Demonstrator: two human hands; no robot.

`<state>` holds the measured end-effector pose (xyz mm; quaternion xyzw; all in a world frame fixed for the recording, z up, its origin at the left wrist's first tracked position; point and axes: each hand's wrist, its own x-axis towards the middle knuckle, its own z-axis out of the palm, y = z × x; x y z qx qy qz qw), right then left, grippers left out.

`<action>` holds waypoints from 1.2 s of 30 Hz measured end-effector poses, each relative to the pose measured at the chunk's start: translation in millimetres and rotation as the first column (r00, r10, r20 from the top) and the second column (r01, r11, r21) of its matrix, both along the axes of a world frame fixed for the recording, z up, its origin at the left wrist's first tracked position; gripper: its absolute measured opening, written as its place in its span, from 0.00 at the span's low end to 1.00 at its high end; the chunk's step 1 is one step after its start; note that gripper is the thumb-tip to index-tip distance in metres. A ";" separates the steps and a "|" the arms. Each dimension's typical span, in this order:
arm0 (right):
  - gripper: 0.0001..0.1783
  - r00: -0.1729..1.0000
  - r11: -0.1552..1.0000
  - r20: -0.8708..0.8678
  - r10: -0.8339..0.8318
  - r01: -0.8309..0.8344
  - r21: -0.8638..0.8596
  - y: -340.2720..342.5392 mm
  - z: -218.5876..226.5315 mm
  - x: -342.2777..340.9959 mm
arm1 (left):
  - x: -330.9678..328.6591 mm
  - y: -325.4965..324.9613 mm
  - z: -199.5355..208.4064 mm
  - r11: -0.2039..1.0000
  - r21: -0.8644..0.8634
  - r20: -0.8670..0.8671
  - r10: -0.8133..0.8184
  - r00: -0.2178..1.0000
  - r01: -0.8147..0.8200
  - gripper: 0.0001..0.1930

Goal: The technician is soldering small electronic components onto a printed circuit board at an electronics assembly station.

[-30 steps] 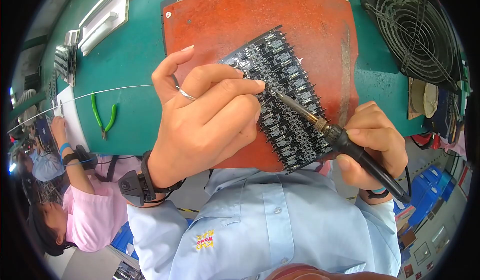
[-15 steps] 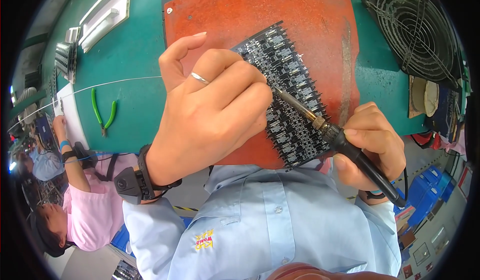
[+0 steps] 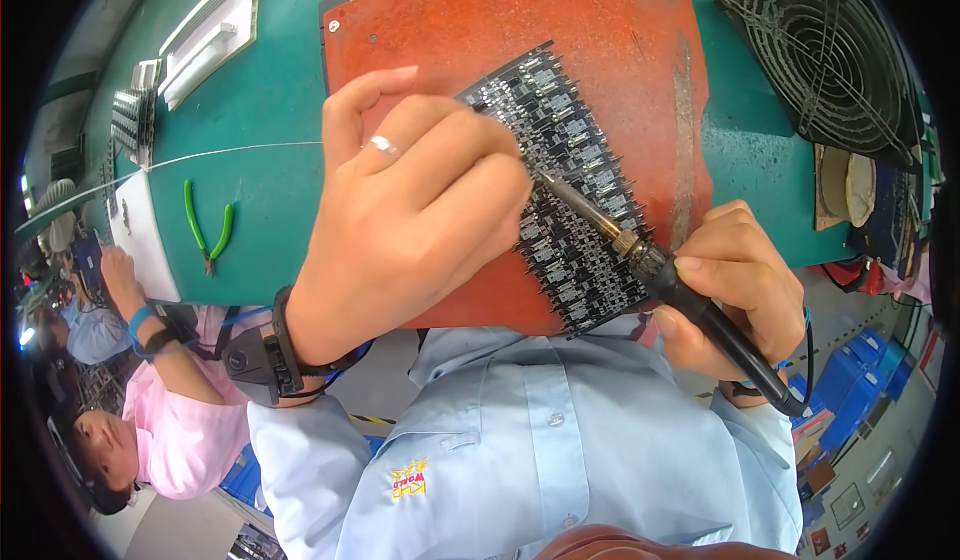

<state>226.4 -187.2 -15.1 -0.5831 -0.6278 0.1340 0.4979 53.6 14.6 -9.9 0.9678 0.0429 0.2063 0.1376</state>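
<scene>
My right hand (image 3: 745, 280) grips the black handle of a soldering iron (image 3: 700, 315), whose metal tip points up and left onto a panel of dark circuit boards (image 3: 590, 200). Rows of small parts and pins cover this panel, which lies tilted on a red-orange mat (image 3: 450, 20). Over the panel's left side is my left hand (image 3: 415, 200), its fingers curled and the index finger raised. A thin silvery solder wire (image 3: 240, 149) runs from the left into this hand. The pinching fingertips and the wire's end are hidden behind the knuckles.
Green-handled cutters (image 3: 208, 225) lie left of the mat on the green table (image 3: 260, 80). A black fan with a wire guard (image 3: 820, 60) stands at the right, with a round pale pad (image 3: 860, 190) nearer. At the left sits a co-worker in pink (image 3: 185, 420), one hand by a white board (image 3: 145, 230).
Both hands, the iron and the panel appear slightly further left, as do the mat and fan. The iron's tip stays at about the same spot on the panel. The co-worker's hand has shifted.
</scene>
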 end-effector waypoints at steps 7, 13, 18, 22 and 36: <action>0.20 1.000 1.000 0.009 -0.011 0.011 0.005 1.6 0.5 -1.3 | -20.5 -7.6 -12.4 0.999 0.008 0.067 -0.038 0.997 0.037 0.08; 0.21 1.000 1.000 0.027 0.001 -0.001 -0.002 2.8 2.7 -0.3 | -22.3 -10.7 -16.8 1.000 -0.003 0.069 -0.025 0.997 0.025 0.09; 0.22 1.000 1.000 -0.017 0.000 0.000 0.009 -1.2 -0.3 2.3 | -21.4 -12.5 -18.6 1.000 -0.021 0.073 -0.016 0.997 0.018 0.09; 0.22 1.000 1.000 -0.014 0.012 -0.011 0.015 -2.4 -1.2 4.1 | -19.1 -13.6 -17.8 0.999 -0.030 0.067 -0.011 0.998 0.013 0.09; 0.20 0.999 0.996 -0.009 -0.046 0.047 0.075 -8.9 -3.0 6.6 | -18.5 -15.6 -18.3 1.000 -0.023 0.093 0.012 0.996 -0.010 0.10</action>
